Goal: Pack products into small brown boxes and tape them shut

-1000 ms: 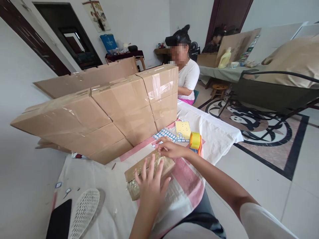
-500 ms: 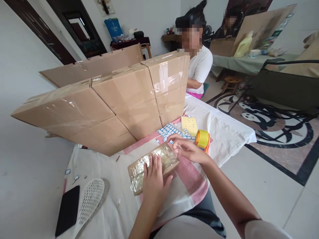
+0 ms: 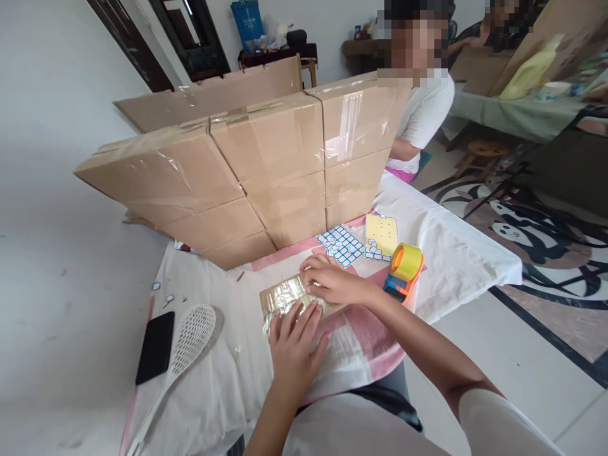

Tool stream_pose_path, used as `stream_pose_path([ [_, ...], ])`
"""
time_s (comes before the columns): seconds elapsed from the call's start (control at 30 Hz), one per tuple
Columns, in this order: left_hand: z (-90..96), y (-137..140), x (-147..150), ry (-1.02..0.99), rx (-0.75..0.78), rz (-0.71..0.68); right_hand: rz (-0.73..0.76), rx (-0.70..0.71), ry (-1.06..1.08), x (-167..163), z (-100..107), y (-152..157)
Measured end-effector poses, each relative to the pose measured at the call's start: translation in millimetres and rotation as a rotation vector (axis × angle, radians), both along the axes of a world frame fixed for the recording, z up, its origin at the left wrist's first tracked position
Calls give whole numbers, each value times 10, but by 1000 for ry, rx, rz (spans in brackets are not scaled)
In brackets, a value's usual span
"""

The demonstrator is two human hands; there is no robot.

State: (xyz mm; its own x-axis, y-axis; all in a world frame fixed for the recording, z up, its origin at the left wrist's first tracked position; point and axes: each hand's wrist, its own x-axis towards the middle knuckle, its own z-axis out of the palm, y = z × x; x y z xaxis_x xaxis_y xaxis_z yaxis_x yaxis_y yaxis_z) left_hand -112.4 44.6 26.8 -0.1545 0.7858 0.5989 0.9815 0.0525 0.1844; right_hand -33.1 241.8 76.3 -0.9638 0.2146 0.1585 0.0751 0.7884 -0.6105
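The small brown cardboard box wrapped in clear, shiny tape [image 3: 285,292] lies flat on the worktop [image 3: 228,399], covered with white-and-pink cloth, a strip of which separates it from the near edge. The left hand [image 3: 295,354] rests over the box's near edge, its grip released, fingers spread. The right hand [image 3: 338,282] reaches over the right part with bent fingers touching the top; whether its grip pinches anything is hidden. Beyond, a tall wall of taped brown cardboard boxes [image 3: 275,171] bounds the far side, apart from the small box. Toward the right, the orange-and-blue tape dispenser with a yellow roll [image 3: 405,269] stands near the right forearm, limiting sideways room. Leftward, a wide stretch of cloth separates the box from the white perforated plastic paddle [image 3: 194,335], just beside a flat black rectangle [image 3: 156,348] near the left edge.
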Motion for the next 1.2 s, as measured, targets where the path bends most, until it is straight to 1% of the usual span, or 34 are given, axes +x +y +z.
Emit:
stream_pose_path([
  [0.13, -8, 7, 35, -34, -6, -9, -70, 74, 0, -33, -85, -34],
  [0.23, -28, -10, 38, -40, -18, -14, -92, 125, -23, -55, -127, -47],
  [0.4, -36, -22, 71, -54, -19, -3, -155, 127, -65, -96, -129, -95],
  [0.47, -43, -23, 88, -59, -9, 13, -242, 155, -67, -130, -127, -110],
  [0.53, -64, -29, 93, -39, -8, 22, -382, 204, -45, -143, -145, -70],
  [0.6, -98, -38, 80, 25, -28, 16, -526, 219, -6, -73, -189, 73],
  [0.67, -140, -45, 52, 102, -39, 6, -632, 188, 39, 139, -250, 342],
  [0.73, -181, -43, 20, 150, -32, 1, -720, 159, 45, 495, -312, 711],
  [0.77, -200, -39, 7, 159, -25, 0, -764, 167, 25, 704, -339, 915],
  [0.83, -237, -24, -9, 173, -11, 1, -853, 223, -113, 1106, -386, 1326],
  [0.9, -273, -2, -13, 191, 25, 10, -837, 248, -235, 1383, -431, 1696],
  [0.97, -302, 23, -16, 215, 69, 21, -726, 221, -308, 1472, -498, 1995],
  [1.03, -320, 45, -25, 238, 101, 26, -556, 171, -363, 1394, -601, 2217],
  [1.1, -327, 60, -39, 259, 114, 29, -401, 132, -419, 1221, -736, 2370],
  [1.2, -340, 76, -44, 294, 143, 27, -265, 111, -484, 944, -935, 2496],
])
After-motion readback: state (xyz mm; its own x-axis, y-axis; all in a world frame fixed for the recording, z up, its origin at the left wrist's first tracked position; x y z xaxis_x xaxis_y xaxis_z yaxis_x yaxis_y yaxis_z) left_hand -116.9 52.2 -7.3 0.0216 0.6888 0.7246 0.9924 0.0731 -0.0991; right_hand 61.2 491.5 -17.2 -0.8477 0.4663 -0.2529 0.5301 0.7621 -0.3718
